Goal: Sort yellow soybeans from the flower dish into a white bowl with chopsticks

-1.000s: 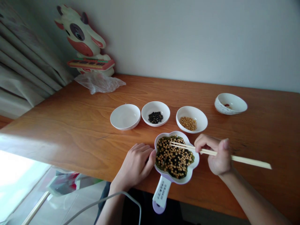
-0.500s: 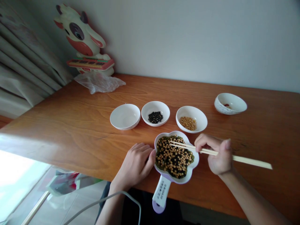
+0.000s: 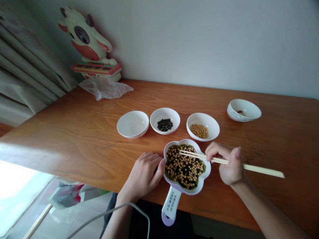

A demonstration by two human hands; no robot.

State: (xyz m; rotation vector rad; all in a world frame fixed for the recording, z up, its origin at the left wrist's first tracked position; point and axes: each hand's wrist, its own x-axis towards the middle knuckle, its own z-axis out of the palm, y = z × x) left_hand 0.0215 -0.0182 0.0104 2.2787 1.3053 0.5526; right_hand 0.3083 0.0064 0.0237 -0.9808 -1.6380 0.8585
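My right hand (image 3: 228, 163) is closed around a pair of pale chopsticks (image 3: 263, 170). Their tips reach over mixed beans (image 3: 183, 169) in a flower-shaped white and lilac pan (image 3: 206, 172). Whether the tips pinch a bean is too small to see. At the pan's left side, my left hand (image 3: 147, 172) rests palm down on the table, fingers loosely bent, its thumb touching the rim. Behind the pan stand a white bowl (image 3: 173, 114) of black beans (image 3: 164, 125) and another white bowl (image 3: 211, 121) of yellow soybeans (image 3: 199, 131).
An empty white bowl (image 3: 133, 121) stands left of the black beans. Farther back on the right, a bowl (image 3: 245, 109) has small reddish bits in it. A cow toy keyboard (image 3: 97, 68) and a plastic bag (image 3: 106, 89) are at the back left. A grey cable (image 3: 119, 207) crosses near my left forearm.
My right hand and the chopsticks have shifted very slightly left over the beans. The left hand stays at the pan's rim.
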